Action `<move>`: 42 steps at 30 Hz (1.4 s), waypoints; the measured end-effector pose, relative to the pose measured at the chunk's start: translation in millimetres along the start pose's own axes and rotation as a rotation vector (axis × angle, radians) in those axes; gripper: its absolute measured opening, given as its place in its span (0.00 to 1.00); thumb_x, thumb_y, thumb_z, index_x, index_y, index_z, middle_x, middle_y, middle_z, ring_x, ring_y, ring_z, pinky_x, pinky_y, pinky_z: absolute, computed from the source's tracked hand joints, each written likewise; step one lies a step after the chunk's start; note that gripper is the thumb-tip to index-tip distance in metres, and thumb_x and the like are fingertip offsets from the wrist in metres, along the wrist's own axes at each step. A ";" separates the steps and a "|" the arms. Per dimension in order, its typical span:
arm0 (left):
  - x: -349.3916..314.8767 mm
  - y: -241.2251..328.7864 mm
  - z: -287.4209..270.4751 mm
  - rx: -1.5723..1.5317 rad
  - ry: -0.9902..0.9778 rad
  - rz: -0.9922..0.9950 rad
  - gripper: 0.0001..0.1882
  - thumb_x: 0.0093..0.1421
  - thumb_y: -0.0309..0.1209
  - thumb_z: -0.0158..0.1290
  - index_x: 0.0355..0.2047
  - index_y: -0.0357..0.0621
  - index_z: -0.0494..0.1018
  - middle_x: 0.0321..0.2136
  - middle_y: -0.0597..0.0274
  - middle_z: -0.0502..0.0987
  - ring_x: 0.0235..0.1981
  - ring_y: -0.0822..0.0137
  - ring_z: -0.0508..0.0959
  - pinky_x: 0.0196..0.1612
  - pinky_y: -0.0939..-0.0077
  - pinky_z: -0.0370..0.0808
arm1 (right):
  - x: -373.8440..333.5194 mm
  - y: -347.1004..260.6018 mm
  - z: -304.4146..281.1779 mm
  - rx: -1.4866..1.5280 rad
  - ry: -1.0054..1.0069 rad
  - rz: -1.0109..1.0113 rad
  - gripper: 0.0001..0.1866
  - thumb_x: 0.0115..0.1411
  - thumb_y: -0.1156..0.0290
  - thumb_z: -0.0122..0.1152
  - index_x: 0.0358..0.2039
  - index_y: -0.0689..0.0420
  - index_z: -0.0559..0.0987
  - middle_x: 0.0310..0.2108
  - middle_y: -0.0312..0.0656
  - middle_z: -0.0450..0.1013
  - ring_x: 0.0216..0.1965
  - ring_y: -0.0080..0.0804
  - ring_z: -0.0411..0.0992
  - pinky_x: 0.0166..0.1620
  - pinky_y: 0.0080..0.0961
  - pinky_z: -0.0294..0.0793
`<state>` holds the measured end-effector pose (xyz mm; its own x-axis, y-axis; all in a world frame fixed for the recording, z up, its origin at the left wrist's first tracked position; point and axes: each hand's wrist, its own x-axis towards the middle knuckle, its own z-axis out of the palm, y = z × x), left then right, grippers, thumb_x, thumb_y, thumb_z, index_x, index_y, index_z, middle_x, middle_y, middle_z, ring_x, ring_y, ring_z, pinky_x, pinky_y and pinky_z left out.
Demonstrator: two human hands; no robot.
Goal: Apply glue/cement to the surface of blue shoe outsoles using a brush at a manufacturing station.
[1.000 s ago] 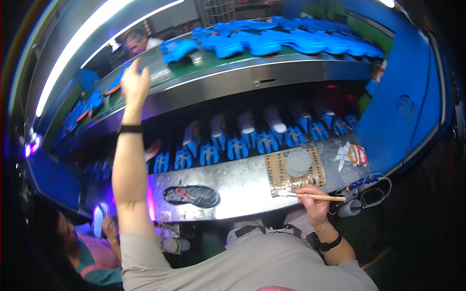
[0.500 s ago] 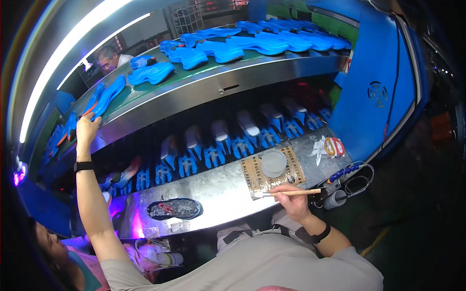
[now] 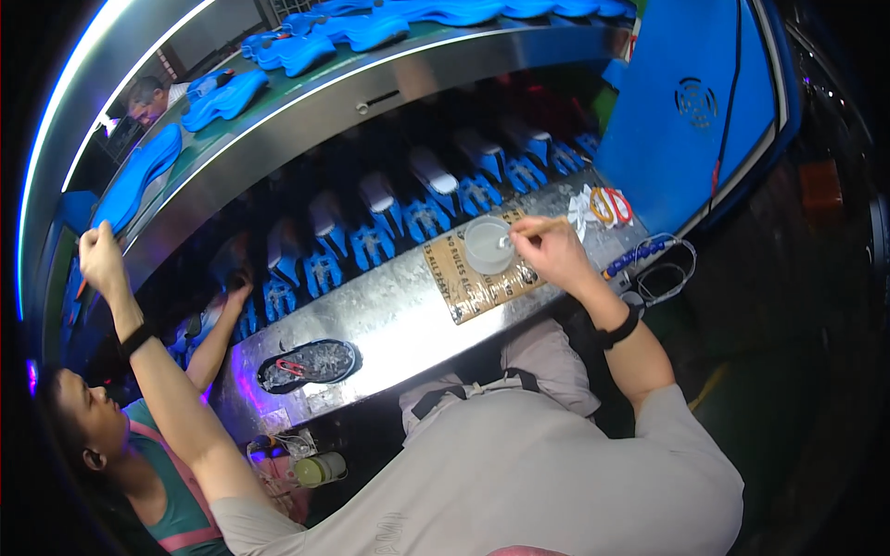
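Note:
My right hand (image 3: pixel 549 248) grips a wooden-handled brush (image 3: pixel 547 226), its bristle end inside a translucent round cup (image 3: pixel 486 258) of cloudy liquid. The cup stands on a flattened piece of brown cardboard (image 3: pixel 464 301) on the metal bench. At the far left, my left hand (image 3: pixel 102 259) is closed beside the green belt, its fingertips against the lower end of a blue shoe sole (image 3: pixel 139 176). An orange-red edge shows below that fist; whether the fingers grip a sole is hidden. More blue soles (image 3: pixel 295 54) lie along the belt.
Under the belt, white-topped shoe parts sit on a row of blue holders (image 3: pixel 374 247). A dark sole-shaped tray (image 3: pixel 311 366) lies on the metal bench (image 3: pixel 399 343). Yellow and red rings (image 3: pixel 609 206) lie right, near a blue flexible hose (image 3: pixel 635 255). A co-worker (image 3: pixel 93 417) reaches in at left.
My right hand has moved up, taking the brush from over the cardboard into the cup. My left hand has shifted left and closed. The view has turned, and the co-worker's arm now reaches under the belt.

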<state>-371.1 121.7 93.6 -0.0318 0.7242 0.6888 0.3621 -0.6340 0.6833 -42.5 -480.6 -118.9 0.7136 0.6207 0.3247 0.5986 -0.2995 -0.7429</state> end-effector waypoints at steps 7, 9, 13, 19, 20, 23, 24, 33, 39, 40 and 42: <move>-141.4 88.6 -39.4 -0.502 0.083 -0.071 0.18 0.63 0.28 0.54 0.52 0.32 0.69 0.43 0.49 0.76 0.40 0.59 0.80 0.41 0.69 0.81 | 10.4 18.8 14.3 -0.125 -0.076 0.017 0.12 0.58 0.64 0.59 0.31 0.59 0.83 0.25 0.52 0.78 0.31 0.51 0.79 0.37 0.40 0.78; -187.7 97.9 -45.0 -0.605 0.064 -0.161 0.22 0.64 0.29 0.47 0.56 0.32 0.69 0.50 0.44 0.74 0.50 0.52 0.77 0.51 0.59 0.77 | 9.6 16.8 14.8 -0.106 -0.081 0.050 0.11 0.58 0.64 0.59 0.31 0.59 0.83 0.25 0.52 0.78 0.31 0.51 0.79 0.37 0.40 0.78; -285.9 91.7 -41.5 -0.814 -0.492 -0.489 0.24 0.64 0.39 0.41 0.54 0.36 0.71 0.46 0.49 0.77 0.46 0.55 0.79 0.51 0.59 0.76 | 5.5 10.7 7.3 0.025 0.031 0.075 0.08 0.59 0.68 0.60 0.32 0.59 0.82 0.27 0.47 0.79 0.30 0.42 0.79 0.34 0.31 0.76; -440.1 76.2 -34.3 -0.975 -0.817 -1.018 0.23 0.63 0.43 0.51 0.47 0.34 0.74 0.41 0.50 0.81 0.41 0.57 0.82 0.47 0.61 0.79 | -1.4 14.6 18.3 0.184 0.300 -0.215 0.07 0.62 0.73 0.60 0.36 0.63 0.81 0.32 0.44 0.79 0.29 0.31 0.76 0.33 0.25 0.73; -461.8 72.0 -41.2 -1.088 -0.917 -1.136 0.35 0.63 0.49 0.52 0.59 0.31 0.66 0.51 0.44 0.76 0.51 0.50 0.78 0.55 0.54 0.75 | -3.0 19.4 19.8 0.194 0.289 -0.212 0.07 0.62 0.73 0.60 0.36 0.63 0.81 0.32 0.44 0.79 0.29 0.31 0.76 0.33 0.25 0.73; -481.9 106.8 -47.7 -1.428 -1.296 -1.207 0.45 0.61 0.51 0.55 0.67 0.31 0.53 0.60 0.38 0.67 0.58 0.41 0.72 0.61 0.48 0.70 | -9.3 23.3 25.9 0.099 0.062 0.032 0.07 0.62 0.73 0.61 0.38 0.62 0.81 0.34 0.43 0.79 0.34 0.31 0.77 0.38 0.22 0.74; -485.6 110.0 -53.2 -1.419 -1.350 -1.250 0.44 0.61 0.49 0.56 0.67 0.32 0.53 0.59 0.38 0.68 0.58 0.41 0.72 0.61 0.48 0.70 | -10.3 20.8 27.4 0.101 0.053 0.033 0.07 0.62 0.73 0.61 0.38 0.62 0.81 0.34 0.43 0.79 0.34 0.31 0.77 0.38 0.22 0.74; -496.6 92.5 -52.8 -1.243 -1.151 -1.235 0.39 0.61 0.32 0.56 0.68 0.33 0.52 0.58 0.46 0.70 0.57 0.57 0.75 0.60 0.62 0.72 | -44.4 -47.6 50.4 0.657 -0.287 -0.019 0.08 0.62 0.74 0.60 0.39 0.63 0.82 0.35 0.40 0.80 0.37 0.24 0.76 0.41 0.22 0.75; -492.3 100.6 -50.4 -1.188 -1.192 -1.205 0.39 0.60 0.32 0.55 0.68 0.34 0.52 0.58 0.47 0.70 0.56 0.58 0.75 0.59 0.63 0.73 | -43.6 -54.8 67.5 0.531 -0.229 -0.160 0.07 0.60 0.75 0.61 0.37 0.62 0.82 0.31 0.42 0.80 0.31 0.28 0.76 0.37 0.25 0.74; -491.4 101.2 -50.2 -1.176 -1.193 -1.195 0.39 0.60 0.33 0.56 0.68 0.33 0.53 0.58 0.47 0.70 0.56 0.58 0.75 0.59 0.63 0.73 | -43.9 -55.5 67.6 0.482 -0.228 -0.182 0.06 0.59 0.76 0.61 0.36 0.62 0.83 0.30 0.42 0.80 0.31 0.30 0.76 0.37 0.25 0.74; -487.4 102.6 -50.3 -1.176 -1.180 -1.191 0.39 0.60 0.33 0.56 0.68 0.33 0.53 0.58 0.48 0.70 0.56 0.58 0.75 0.60 0.63 0.73 | -48.2 -57.2 66.6 0.459 -0.273 -0.195 0.06 0.58 0.76 0.61 0.35 0.62 0.83 0.30 0.42 0.80 0.30 0.31 0.76 0.36 0.26 0.75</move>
<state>-365.3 -310.0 -159.9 0.9177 0.3087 -0.2499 -0.0425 0.7018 0.7111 -135.3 -445.1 -131.1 0.4494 0.8158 0.3640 0.4466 0.1477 -0.8824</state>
